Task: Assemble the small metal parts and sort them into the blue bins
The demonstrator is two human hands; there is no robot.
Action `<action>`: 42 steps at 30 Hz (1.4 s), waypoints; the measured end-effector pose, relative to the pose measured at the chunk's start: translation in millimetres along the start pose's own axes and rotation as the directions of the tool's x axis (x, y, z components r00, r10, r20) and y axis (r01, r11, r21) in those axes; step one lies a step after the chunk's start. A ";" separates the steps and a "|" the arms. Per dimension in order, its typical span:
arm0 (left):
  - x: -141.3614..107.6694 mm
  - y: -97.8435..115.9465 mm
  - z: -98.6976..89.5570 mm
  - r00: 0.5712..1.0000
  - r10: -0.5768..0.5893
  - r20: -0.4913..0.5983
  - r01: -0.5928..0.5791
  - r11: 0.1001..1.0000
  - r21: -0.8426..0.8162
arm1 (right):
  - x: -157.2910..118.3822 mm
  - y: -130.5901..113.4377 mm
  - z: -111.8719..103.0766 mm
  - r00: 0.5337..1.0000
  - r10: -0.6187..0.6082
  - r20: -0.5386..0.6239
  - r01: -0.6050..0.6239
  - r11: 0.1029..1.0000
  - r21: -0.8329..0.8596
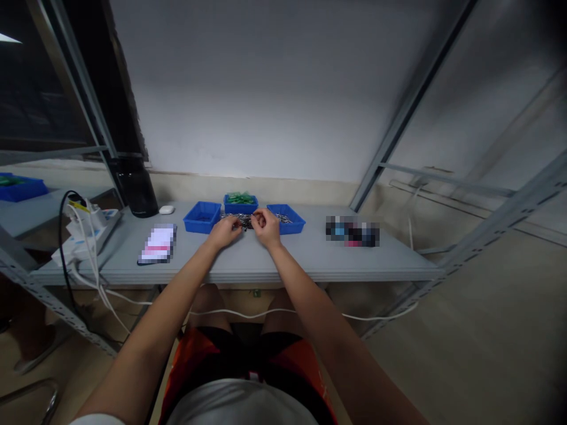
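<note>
Left hand (225,231) and right hand (267,229) work among metal pieces (243,219), apparently picking. Each grip looks narrow; contents unclear. Next move likely needs fine pinching.

My grey table (248,260) runs across the middle of the frame, its long front edge towards me. Near the frame's centre I have a metal pile (244,218) lying on it, between the left tray (200,227) and the right tray (292,228), with the middle tray (240,209) just behind. Left of centre my phone (157,243) lies flat, a white case (166,209) beyond it. Further left stands a bottle (138,192), and a power strip (104,230) sits by the table's left end. Right of centre lies a pixelated item (353,231) I cannot make out.
</note>
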State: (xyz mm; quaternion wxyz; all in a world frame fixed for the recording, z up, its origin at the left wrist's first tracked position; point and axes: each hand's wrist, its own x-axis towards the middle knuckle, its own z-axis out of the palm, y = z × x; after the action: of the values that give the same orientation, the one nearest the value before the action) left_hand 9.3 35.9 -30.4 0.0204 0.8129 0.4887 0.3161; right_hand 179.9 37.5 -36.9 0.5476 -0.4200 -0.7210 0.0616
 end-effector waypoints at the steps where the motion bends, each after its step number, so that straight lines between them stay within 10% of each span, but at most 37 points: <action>1: 0.0 0.1 -0.2 1.000 0.000 0.005 0.000 1.000 0.002 | 1.0 1.1 1.9 0.999 -0.006 0.035 0.006 1.000 0.002; 8: 1.2 -1.7 0.9 1.000 0.011 0.014 -0.011 1.000 0.009 | 5.0 12.2 14.2 0.976 0.011 0.218 -0.024 0.998 0.057; 42: 2.3 -8.2 5.7 0.990 0.090 -0.112 -0.102 0.989 -0.107 | 2.0 19.6 14.8 0.904 0.049 0.424 -0.129 0.978 0.162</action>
State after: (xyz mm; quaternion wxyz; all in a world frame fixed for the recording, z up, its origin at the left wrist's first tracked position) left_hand 6.7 43.6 -36.6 0.0245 0.8150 0.4307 0.3869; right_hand 177.9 56.8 -52.0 0.4143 -0.3766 -0.7924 0.2422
